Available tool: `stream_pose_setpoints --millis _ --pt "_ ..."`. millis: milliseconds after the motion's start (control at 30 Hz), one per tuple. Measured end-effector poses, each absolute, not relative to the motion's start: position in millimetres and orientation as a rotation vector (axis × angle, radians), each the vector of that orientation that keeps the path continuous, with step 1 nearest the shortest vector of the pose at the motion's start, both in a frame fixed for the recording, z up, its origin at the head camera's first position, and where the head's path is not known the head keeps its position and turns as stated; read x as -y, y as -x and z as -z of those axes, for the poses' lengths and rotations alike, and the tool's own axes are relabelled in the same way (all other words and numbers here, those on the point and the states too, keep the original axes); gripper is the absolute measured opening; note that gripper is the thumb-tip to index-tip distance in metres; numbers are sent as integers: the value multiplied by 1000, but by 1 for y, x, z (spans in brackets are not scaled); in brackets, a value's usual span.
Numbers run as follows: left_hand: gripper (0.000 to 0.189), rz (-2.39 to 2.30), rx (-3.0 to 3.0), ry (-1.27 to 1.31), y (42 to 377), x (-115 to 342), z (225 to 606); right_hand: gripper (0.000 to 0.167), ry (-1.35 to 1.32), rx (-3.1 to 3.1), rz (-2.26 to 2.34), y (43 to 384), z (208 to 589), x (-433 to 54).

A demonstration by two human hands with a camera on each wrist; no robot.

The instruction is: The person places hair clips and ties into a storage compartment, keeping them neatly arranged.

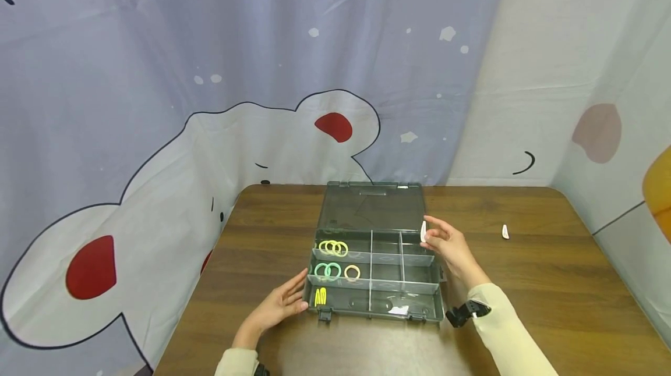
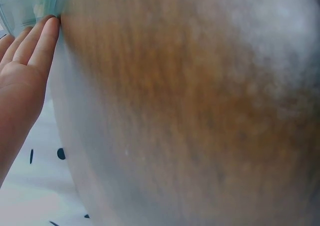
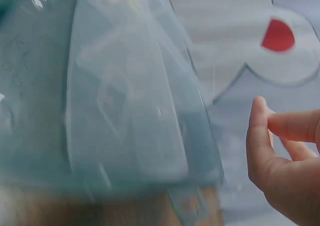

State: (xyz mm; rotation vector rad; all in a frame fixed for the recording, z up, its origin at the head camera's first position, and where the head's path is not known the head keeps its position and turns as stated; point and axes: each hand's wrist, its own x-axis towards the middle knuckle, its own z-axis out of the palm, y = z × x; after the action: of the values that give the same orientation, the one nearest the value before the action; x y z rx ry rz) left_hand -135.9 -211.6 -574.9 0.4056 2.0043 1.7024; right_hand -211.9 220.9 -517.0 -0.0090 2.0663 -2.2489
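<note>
A clear grey divided storage box (image 1: 346, 310) lies on the table with its lid (image 1: 372, 207) folded back. My right hand (image 1: 452, 251) pinches a small white hair clip (image 1: 423, 231) between thumb and fingertips, above the box's back right compartment. In the right wrist view the clip is mostly hidden by the fingers. My left hand (image 1: 280, 304) touches the left side of the box with fairly straight fingers. Yellow rings (image 1: 333, 248), green rings (image 1: 327, 272), an orange ring (image 1: 352, 272) and yellow hair clips (image 1: 320, 296) lie in the left compartments.
Another white clip (image 1: 505, 231) lies on the wooden table (image 1: 545, 283), right of the box. Latches (image 1: 325, 315) stick out along the box's front edge. A printed curtain (image 1: 251, 143) hangs behind the table and along its sides.
</note>
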Motion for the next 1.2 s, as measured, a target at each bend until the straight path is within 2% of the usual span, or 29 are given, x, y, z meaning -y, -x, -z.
stream_pose_setpoints --millis 233,767,1200 --pt "78 -1686 -2038 -429 134 212 574 45 211 -2029 2154 197 516 -177" --pt "80 -1701 -2020 -403 134 211 572 38 158 -2015 2078 163 530 -84" --pt "78 -1719 -2017 -381 134 210 573 16 291 -2207 2032 140 536 -34"
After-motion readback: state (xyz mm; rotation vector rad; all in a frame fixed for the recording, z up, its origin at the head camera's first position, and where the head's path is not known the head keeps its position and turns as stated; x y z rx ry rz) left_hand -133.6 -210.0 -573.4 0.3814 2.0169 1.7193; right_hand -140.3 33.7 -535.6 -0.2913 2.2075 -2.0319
